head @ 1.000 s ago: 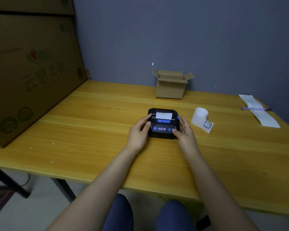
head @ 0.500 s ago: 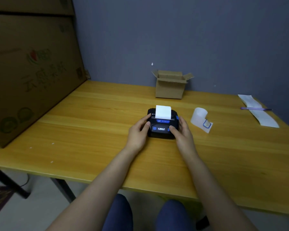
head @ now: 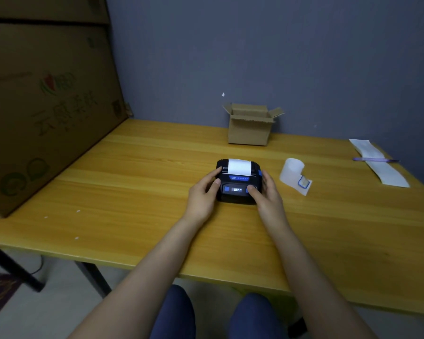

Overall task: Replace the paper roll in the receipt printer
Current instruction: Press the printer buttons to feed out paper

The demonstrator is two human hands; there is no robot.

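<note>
A small black receipt printer (head: 235,196) with blue buttons and a lit display sits mid-table. A strip of white paper (head: 239,167) sticks out of its top slot. My left hand (head: 202,192) grips the printer's left side, thumb on the front. My right hand (head: 267,194) holds the right side, and its thumb presses a blue button on the front panel. To the right of the printer a white paper roll (head: 293,173) lies on the table, its loose end carrying a blue-edged sticker.
The wooden table (head: 132,192) stands against a grey wall. A small open cardboard box (head: 251,126) is behind the printer. A big cardboard box (head: 42,113) fills the left end. A long paper strip (head: 380,167) with a purple pen (head: 375,159) lies far right.
The paper strip has fed further out of the printer's slot. My right thumb has moved from the printer's edge onto the right front button. My left hand has held still.
</note>
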